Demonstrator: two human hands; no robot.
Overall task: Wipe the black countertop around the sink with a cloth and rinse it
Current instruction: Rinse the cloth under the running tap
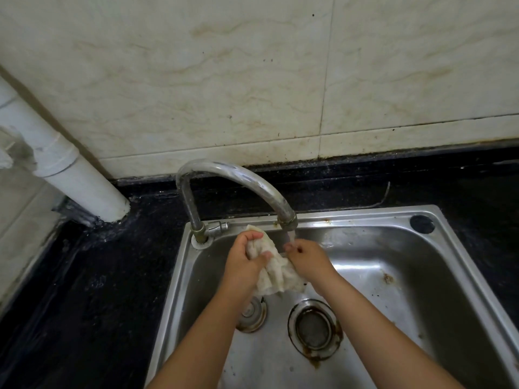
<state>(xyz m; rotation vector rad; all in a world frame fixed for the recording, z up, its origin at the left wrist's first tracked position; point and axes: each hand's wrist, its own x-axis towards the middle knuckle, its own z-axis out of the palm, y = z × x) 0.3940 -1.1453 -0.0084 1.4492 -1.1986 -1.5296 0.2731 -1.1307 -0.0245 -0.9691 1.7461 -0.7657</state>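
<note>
Cloth (273,272) under the faucet (238,181), fingers of both hands clenched around it.

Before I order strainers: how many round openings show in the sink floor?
2: a drain with a strainer right of the cloth, another partly hidden under the left forearm.

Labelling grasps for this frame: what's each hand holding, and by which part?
Both hold the crumpled off-white cloth over the steel sink: left hand grips its upper bunched end, right hand its right edge under the spout.
</note>
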